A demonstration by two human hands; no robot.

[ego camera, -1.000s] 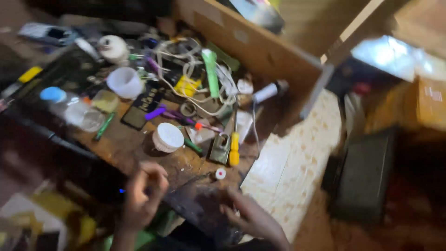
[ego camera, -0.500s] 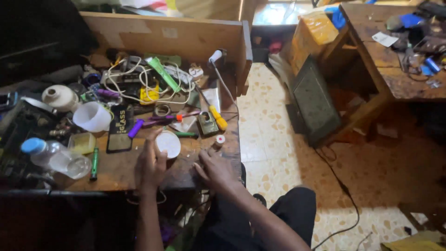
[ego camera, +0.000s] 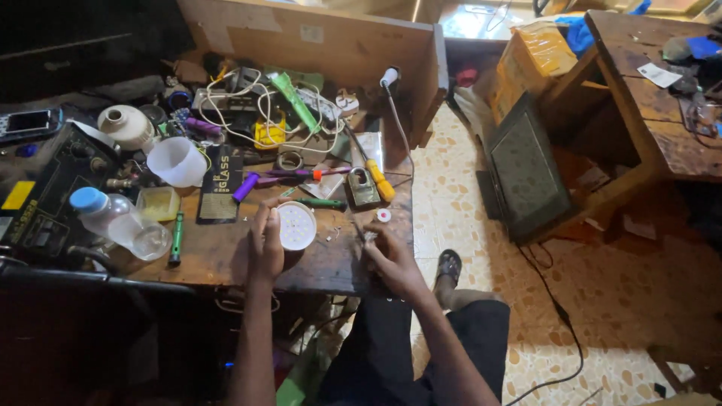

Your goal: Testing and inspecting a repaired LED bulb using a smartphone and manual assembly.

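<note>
My left hand (ego camera: 265,248) grips a round white lamp module (ego camera: 296,225) studded with small LEDs, tilted up just above the wooden workbench (ego camera: 218,259). My right hand (ego camera: 389,256) rests near the bench's front right corner, fingers pinched on a thin tool (ego camera: 358,228) whose tip points toward the lamp module. A small white-and-red cap (ego camera: 383,216) lies just beyond my right hand. A yellow-handled screwdriver (ego camera: 378,179) and a small square meter-like part (ego camera: 363,189) lie further back.
The bench holds a white cup (ego camera: 177,161), clear bottle with blue cap (ego camera: 120,223), green pen (ego camera: 175,239), purple tools (ego camera: 256,182), tangled white cables (ego camera: 248,105) and a white jar (ego camera: 126,126). A dark flat screen (ego camera: 526,177) leans beside a wooden table (ego camera: 647,98) on the tiled floor.
The view has swung and steadied over the bench. My left hand has taken up the round white lamp module, and my right hand has moved to the bench's front corner with the thin tool.
</note>
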